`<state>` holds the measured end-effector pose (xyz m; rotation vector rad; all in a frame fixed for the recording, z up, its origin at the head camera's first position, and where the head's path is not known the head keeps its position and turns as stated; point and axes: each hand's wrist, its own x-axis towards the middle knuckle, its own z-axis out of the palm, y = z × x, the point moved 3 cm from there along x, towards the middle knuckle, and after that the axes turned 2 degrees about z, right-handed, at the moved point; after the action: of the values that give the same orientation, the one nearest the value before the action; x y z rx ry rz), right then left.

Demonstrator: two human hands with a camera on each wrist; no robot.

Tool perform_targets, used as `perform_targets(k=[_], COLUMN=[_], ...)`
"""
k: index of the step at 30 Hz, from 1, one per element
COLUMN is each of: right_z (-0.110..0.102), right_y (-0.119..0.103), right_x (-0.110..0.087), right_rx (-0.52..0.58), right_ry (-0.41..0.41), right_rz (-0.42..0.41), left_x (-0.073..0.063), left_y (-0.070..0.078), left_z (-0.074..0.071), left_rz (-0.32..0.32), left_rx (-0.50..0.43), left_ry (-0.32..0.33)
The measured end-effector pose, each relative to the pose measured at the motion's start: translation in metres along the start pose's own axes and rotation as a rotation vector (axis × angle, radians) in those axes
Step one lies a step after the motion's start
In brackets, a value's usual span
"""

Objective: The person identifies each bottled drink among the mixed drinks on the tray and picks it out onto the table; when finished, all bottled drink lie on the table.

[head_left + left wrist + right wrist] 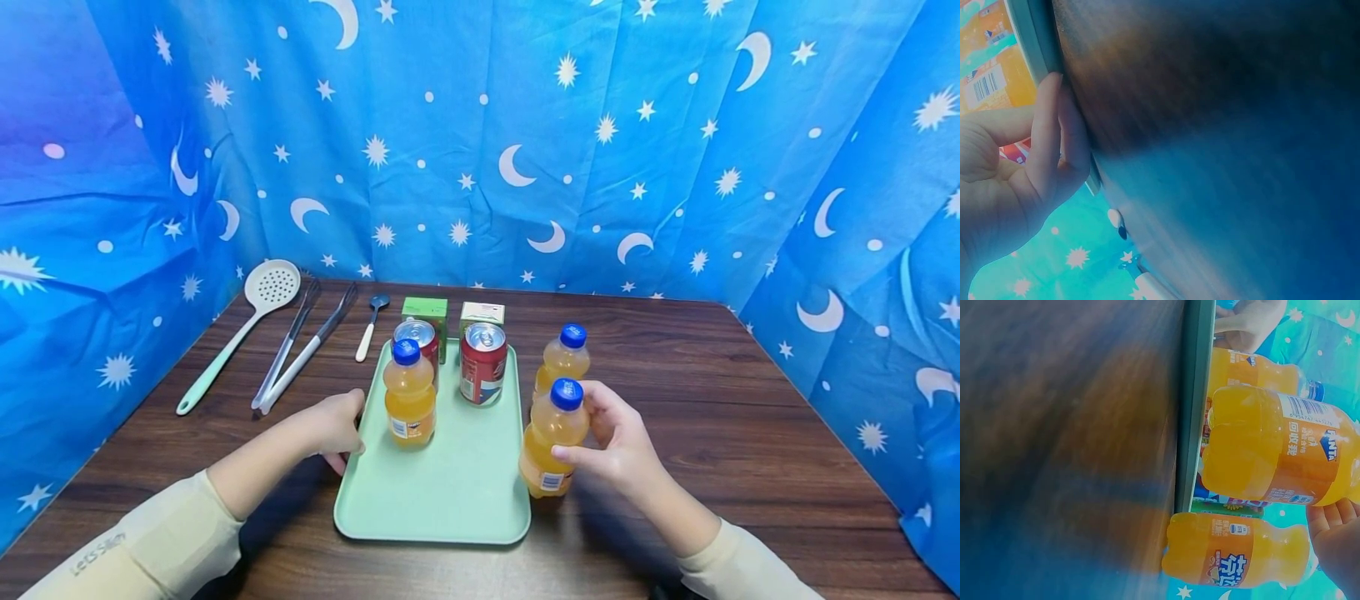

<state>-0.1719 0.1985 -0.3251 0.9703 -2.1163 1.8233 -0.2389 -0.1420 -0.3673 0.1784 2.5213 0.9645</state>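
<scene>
My right hand (pixel 618 437) grips an orange soda bottle (pixel 1260 447) with a blue cap, fingers and thumb around its upper part. In the head view this bottle overlaps the right rim of a light green tray (pixel 442 508). The left hand (pixel 337 425) holds the tray by its left rim; its fingers (pixel 1047 131) lie along the outer edge in the left wrist view. On the tray stand another orange soda bottle (pixel 409 396) and two red soda cans (pixel 482 371), one partly hidden behind that bottle. A third orange soda bottle (pixel 1235 550) stands on the table right of the tray.
Two small drink cartons (pixel 425 310) stand at the tray's far end. Left of the tray lie a slotted skimmer (pixel 272 287), metal tongs (pixel 303 354) and a spoon (pixel 367 333). Behind the brown wooden table (pixel 712 417) hangs a blue star-and-moon curtain (pixel 480 108).
</scene>
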Motion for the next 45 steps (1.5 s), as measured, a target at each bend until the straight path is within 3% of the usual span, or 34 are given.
perform_targets(k=[13, 45], right_z=[-0.005, -0.012], right_y=[0.000, -0.001], right_x=[-0.001, -0.006], right_rx=[0.000, -0.025], right_ry=[-0.001, 0.048], right_rz=[-0.071, -0.024], left_x=[0.002, 0.003], left_y=[-0.003, -0.004], left_z=[0.001, 0.001], left_rz=[0.020, 0.016], left_rx=[-0.004, -0.012], left_ry=[0.005, 0.006])
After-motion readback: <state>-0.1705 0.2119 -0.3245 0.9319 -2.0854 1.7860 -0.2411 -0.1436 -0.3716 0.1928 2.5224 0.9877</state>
